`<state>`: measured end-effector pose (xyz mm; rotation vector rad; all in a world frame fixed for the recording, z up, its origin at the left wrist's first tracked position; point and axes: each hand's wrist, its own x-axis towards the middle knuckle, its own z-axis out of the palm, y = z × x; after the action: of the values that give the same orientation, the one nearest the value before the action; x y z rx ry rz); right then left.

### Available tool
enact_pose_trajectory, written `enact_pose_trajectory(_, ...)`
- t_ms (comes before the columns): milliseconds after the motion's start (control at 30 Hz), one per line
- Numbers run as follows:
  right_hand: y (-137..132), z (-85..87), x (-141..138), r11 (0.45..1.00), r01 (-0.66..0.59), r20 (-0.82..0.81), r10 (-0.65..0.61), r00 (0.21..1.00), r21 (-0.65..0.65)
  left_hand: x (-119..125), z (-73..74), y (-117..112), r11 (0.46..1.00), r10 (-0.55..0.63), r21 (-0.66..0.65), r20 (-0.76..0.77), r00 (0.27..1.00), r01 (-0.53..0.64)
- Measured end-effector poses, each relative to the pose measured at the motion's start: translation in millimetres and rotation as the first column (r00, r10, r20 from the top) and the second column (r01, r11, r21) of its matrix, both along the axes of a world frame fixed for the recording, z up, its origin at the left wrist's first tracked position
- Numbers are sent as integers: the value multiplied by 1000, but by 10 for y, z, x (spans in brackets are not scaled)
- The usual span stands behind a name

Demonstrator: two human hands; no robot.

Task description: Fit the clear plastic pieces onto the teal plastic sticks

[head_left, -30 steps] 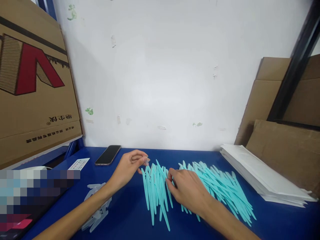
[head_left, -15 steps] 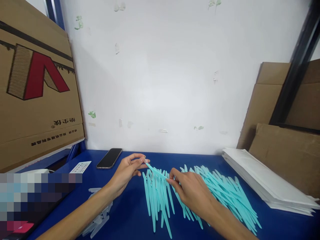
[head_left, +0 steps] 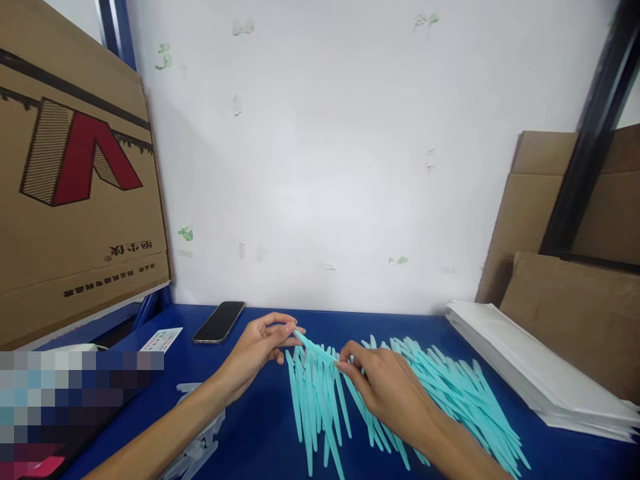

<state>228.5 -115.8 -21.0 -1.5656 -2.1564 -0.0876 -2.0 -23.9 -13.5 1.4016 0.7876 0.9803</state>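
My left hand (head_left: 257, 350) pinches the far tip of one thin turquoise plastic stick (head_left: 314, 348), apparently with a small clear cap at that tip. My right hand (head_left: 385, 390) pinches the same stick lower down and holds it just above a small pile of turquoise sticks (head_left: 315, 400) on the blue table (head_left: 260, 433). A larger heap of the same sticks (head_left: 450, 393) lies to the right, partly under my right wrist. Several clear plastic caps (head_left: 197, 440) lie beneath my left forearm.
A black phone (head_left: 219, 322) and a small white card (head_left: 161, 339) lie at the back left. A stack of white bags (head_left: 530, 373) sits at the right, with cardboard (head_left: 575, 307) behind. A large cardboard box (head_left: 75, 180) leans at left. A white wall closes the back.
My right hand picked one stick out of the small pile and lifted its tip to my left fingers, which now pinch that tip. The camera tilted slightly down.
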Motion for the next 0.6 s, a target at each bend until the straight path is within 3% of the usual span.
enact_pose_trajectory(300, -7, -16, -27, 996, -79, -94, 81, 992, 28, 29, 4, -61, 996, -88, 10, 4, 996, 88)
enact_pose_trajectory(600, -63, -31, -110, 992, -114, -122, 121, 985, 62, 3, 16, -62, 996, -91, -4, 53, 995, 91)
